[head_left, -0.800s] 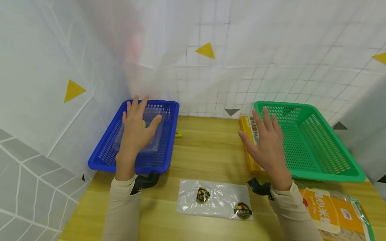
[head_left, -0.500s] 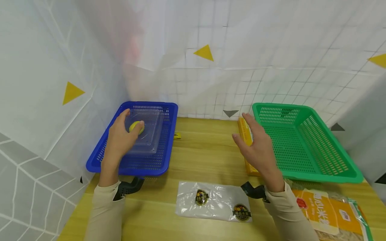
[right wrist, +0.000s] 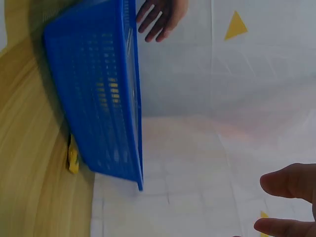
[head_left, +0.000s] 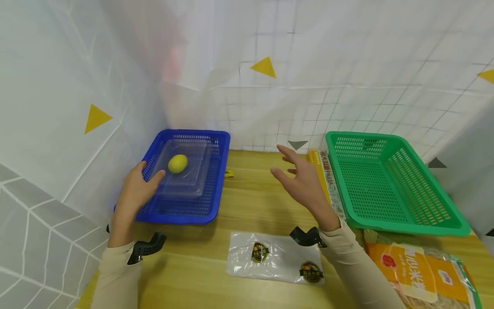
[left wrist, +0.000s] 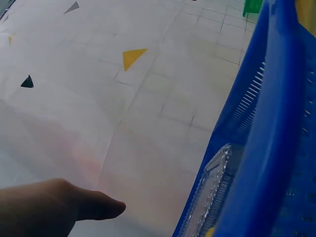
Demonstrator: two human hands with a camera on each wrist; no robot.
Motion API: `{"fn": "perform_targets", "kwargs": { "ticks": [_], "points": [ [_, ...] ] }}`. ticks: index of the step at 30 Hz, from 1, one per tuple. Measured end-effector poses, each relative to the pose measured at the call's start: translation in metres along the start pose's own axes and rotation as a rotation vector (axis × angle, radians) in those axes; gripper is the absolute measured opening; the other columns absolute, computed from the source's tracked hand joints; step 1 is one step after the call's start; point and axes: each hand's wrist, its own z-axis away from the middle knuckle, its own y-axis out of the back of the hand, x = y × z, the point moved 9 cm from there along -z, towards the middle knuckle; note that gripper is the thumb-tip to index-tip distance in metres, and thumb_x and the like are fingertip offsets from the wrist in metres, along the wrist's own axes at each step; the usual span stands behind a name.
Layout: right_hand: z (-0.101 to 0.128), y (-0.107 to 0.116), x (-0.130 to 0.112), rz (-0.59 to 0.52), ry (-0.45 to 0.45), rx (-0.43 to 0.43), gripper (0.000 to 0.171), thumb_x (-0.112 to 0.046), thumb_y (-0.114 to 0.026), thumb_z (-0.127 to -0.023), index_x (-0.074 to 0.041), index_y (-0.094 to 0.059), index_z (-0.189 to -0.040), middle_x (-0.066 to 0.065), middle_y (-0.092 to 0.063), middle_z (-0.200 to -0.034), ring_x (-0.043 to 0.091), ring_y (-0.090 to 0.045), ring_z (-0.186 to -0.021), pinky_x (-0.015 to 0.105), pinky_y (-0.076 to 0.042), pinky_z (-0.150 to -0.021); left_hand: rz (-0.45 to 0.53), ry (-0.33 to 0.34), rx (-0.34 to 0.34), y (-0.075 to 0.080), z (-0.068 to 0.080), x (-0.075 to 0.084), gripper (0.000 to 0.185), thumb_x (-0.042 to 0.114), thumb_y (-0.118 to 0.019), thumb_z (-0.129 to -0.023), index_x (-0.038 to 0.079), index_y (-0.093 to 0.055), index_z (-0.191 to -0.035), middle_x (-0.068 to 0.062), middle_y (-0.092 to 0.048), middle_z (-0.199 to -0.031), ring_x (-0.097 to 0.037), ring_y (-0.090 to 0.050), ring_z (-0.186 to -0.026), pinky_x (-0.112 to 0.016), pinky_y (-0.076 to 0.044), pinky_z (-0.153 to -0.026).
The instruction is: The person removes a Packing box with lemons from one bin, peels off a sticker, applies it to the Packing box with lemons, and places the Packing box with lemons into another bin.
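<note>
Blue perforated basket [head_left: 181,201] cradles clear tray [head_left: 185,174], round lemon [head_left: 178,163].

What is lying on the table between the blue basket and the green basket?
In the head view, between the blue basket and the green basket are a small yellow piece, bare table, the raised right hand and a yellow pasta packet.

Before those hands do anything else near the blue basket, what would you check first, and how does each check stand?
1. Left hand free of any load: ok, fingers relaxed by the blue basket rim.
2. Right hand free: ok, open above the table, holding nothing.
3. Lemon settled: ok, resting in the clear plastic box.
4. Clear plastic box seated in the blue basket: ok.
5. Box lidded or open: cannot tell.
6. Green basket has room: ok, nothing visible inside.
</note>
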Motion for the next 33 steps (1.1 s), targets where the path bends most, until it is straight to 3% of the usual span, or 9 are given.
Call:
{"fn": "perform_targets", "kwargs": {
  "ticks": [5, 12, 18, 23, 28, 30, 33],
  "points": [
    [-0.014, -0.029, -0.008, -0.055, 0.002, -0.083, 0.059, -0.022, -0.070, -0.101, -0.016, -0.049, -0.156, 0.010, -0.052, -0.153, 0.032, -0.055, -0.133, 0.053, -0.051, -0.101, 0.004, -0.026, 0.088, 0.009, 0.010, -0.011, 0.078, 0.039, -0.057, -0.106, -0.016, -0.029, -0.154, -0.040, -0.033, -0.154, -0.058, -0.031, -0.141, -0.069, -0.028, -0.113],
    [-0.034, -0.069, -0.013, -0.144, -0.032, -0.209, 0.058, -0.024, -0.067, -0.102, -0.018, -0.048, -0.156, 0.007, -0.053, -0.152, 0.029, -0.057, -0.131, 0.049, -0.051, -0.103, 0.026, -0.066, 0.230, 0.028, 0.031, -0.024, 0.064, 0.027, -0.060, -0.104, -0.015, -0.042, -0.148, -0.039, -0.045, -0.146, -0.059, -0.048, -0.127, -0.069, -0.042, -0.102],
    [-0.051, -0.094, -0.020, -0.220, -0.047, -0.256, 0.054, -0.021, -0.068, -0.101, -0.016, -0.052, -0.153, 0.007, -0.058, -0.148, 0.024, -0.062, -0.124, 0.043, -0.054, -0.097, -0.018, -0.074, 0.286, 0.032, 0.052, -0.033, 0.059, 0.024, -0.062, -0.102, -0.018, -0.047, -0.142, -0.040, -0.047, -0.142, -0.059, -0.044, -0.130, -0.070, -0.036, -0.105],
    [-0.062, -0.115, -0.020, -0.248, -0.074, -0.279, 0.053, -0.024, -0.068, -0.101, -0.016, -0.053, -0.152, 0.010, -0.060, -0.145, 0.022, -0.063, -0.120, 0.042, -0.056, -0.091, -0.019, -0.034, 0.294, 0.025, 0.063, -0.046, 0.058, 0.016, -0.063, -0.100, -0.021, -0.044, -0.141, -0.043, -0.044, -0.141, -0.060, -0.041, -0.132, -0.070, -0.032, -0.108],
    [-0.071, -0.134, -0.020, -0.251, -0.103, -0.303, 0.052, -0.024, -0.068, -0.101, -0.015, -0.054, -0.151, 0.005, -0.061, -0.143, 0.019, -0.064, -0.118, 0.038, -0.058, -0.086, 0.015, 0.073, 0.274, 0.014, 0.068, -0.067, 0.067, 0.016, -0.061, -0.102, -0.020, -0.032, -0.150, -0.044, -0.038, -0.147, -0.059, -0.035, -0.137, -0.067, -0.028, -0.114],
    [-0.075, -0.141, -0.022, -0.256, -0.108, -0.313, 0.053, -0.024, -0.068, -0.101, -0.014, -0.054, -0.151, 0.007, -0.061, -0.143, 0.020, -0.065, -0.117, 0.038, -0.059, -0.082, 0.040, 0.115, 0.311, 0.013, 0.070, -0.074, 0.067, 0.018, -0.061, -0.101, -0.019, -0.033, -0.150, -0.043, -0.039, -0.147, -0.059, -0.036, -0.136, -0.066, -0.028, -0.114],
    [-0.081, -0.153, -0.025, -0.250, -0.123, -0.327, 0.054, -0.024, -0.069, -0.101, -0.013, -0.052, -0.152, 0.011, -0.059, -0.145, 0.022, -0.065, -0.119, 0.038, -0.058, -0.084, 0.097, 0.154, 0.418, 0.016, 0.074, -0.082, 0.063, 0.018, -0.063, -0.099, -0.018, -0.042, -0.146, -0.042, -0.046, -0.142, -0.058, -0.040, -0.133, -0.065, -0.030, -0.112]
  ]
}}
